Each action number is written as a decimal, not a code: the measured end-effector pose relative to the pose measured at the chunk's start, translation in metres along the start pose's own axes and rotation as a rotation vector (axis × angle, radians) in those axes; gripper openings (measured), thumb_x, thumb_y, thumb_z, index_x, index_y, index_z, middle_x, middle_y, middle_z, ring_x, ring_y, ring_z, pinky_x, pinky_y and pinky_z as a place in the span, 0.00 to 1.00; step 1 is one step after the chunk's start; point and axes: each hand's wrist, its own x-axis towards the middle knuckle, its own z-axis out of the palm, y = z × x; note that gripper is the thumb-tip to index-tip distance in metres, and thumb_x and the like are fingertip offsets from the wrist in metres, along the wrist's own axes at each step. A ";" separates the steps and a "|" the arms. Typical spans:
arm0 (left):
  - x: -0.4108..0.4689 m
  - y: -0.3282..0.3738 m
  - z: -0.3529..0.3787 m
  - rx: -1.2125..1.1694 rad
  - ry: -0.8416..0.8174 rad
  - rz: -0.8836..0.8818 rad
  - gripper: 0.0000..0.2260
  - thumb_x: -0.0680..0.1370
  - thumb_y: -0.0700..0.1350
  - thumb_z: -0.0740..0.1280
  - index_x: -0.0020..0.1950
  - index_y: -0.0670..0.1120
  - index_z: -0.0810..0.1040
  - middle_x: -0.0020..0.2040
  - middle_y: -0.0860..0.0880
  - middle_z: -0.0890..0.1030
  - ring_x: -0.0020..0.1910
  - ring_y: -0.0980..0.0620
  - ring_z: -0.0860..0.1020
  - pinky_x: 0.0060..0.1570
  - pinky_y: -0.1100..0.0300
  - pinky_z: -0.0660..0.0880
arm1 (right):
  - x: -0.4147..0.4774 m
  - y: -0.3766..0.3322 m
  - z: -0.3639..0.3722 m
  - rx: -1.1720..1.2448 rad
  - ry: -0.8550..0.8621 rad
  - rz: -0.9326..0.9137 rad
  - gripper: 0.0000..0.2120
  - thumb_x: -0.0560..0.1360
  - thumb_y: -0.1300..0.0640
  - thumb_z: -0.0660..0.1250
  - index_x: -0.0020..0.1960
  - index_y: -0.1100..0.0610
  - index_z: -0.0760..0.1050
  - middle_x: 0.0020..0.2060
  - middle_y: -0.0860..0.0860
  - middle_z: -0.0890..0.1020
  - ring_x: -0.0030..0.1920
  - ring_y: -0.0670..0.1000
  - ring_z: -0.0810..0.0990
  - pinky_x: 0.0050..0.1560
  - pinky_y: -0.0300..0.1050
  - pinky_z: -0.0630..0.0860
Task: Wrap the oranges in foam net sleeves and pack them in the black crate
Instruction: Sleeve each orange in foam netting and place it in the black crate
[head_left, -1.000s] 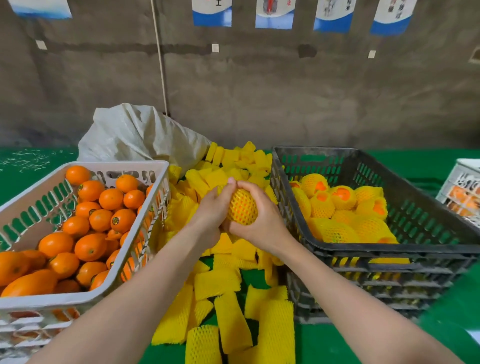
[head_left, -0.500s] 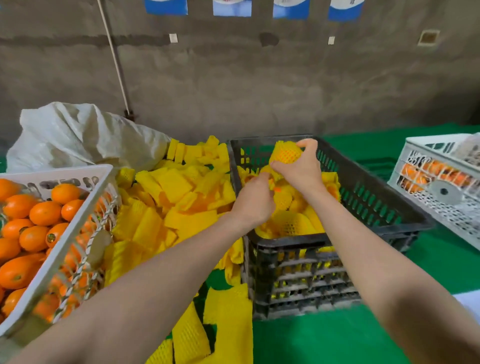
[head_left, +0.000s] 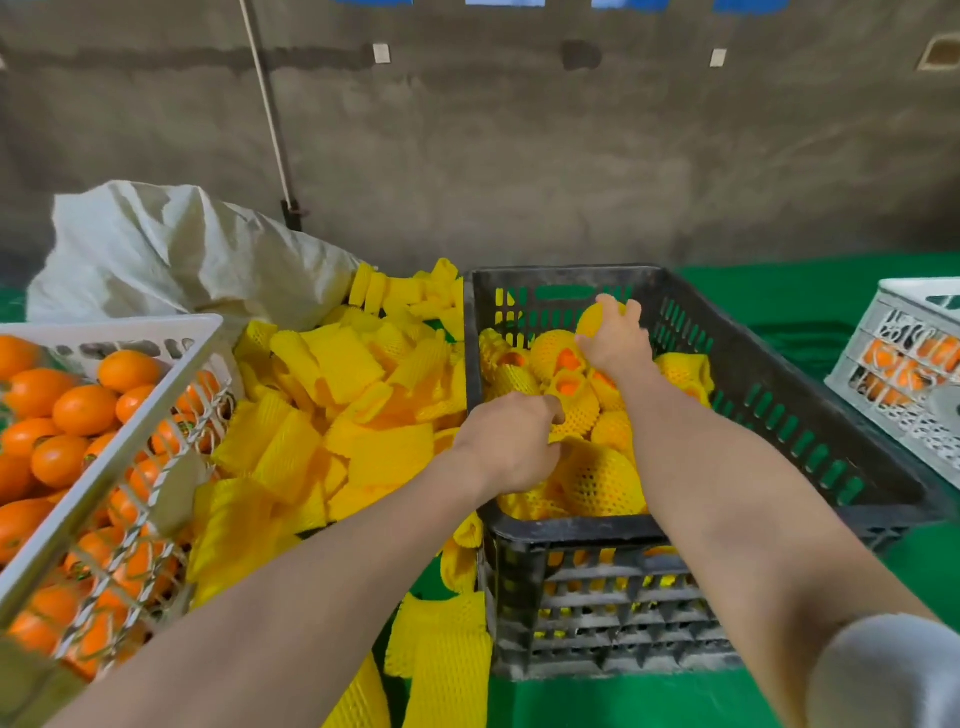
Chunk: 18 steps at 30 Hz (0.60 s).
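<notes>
Right hand (head_left: 618, 348) grips a netted orange (head_left: 592, 318) over the black crate (head_left: 571, 530), foam sleeves (head_left: 337, 410) and white basket (head_left: 130, 325) alongside.

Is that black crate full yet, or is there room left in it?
Partly full. A heap of sleeved oranges lies in the black crate, but its far and right walls stand bare well above them.

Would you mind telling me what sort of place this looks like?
Probably a fruit packing shed: a white crate of bare oranges, a heap of yellow foam net sleeves, and a black crate of sleeved fruit.
</notes>
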 end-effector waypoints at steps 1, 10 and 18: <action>0.000 0.000 0.000 -0.012 0.006 -0.002 0.15 0.78 0.48 0.64 0.65 0.48 0.74 0.49 0.44 0.82 0.50 0.44 0.79 0.43 0.54 0.74 | 0.000 0.001 0.002 -0.013 -0.014 0.021 0.33 0.76 0.49 0.64 0.75 0.48 0.51 0.75 0.59 0.47 0.70 0.69 0.58 0.67 0.60 0.62; -0.005 0.001 -0.003 -0.177 0.074 -0.040 0.13 0.79 0.45 0.64 0.62 0.45 0.76 0.59 0.45 0.79 0.58 0.45 0.76 0.55 0.51 0.75 | -0.040 -0.050 -0.012 -0.156 0.169 -0.279 0.17 0.77 0.54 0.61 0.64 0.58 0.72 0.67 0.60 0.69 0.68 0.61 0.65 0.67 0.57 0.63; -0.053 -0.010 -0.014 -0.331 0.428 0.010 0.11 0.73 0.33 0.64 0.54 0.37 0.79 0.56 0.40 0.79 0.58 0.41 0.73 0.60 0.58 0.64 | -0.117 -0.112 -0.025 0.276 0.419 -0.652 0.06 0.75 0.60 0.64 0.44 0.60 0.80 0.39 0.57 0.83 0.42 0.61 0.80 0.42 0.49 0.72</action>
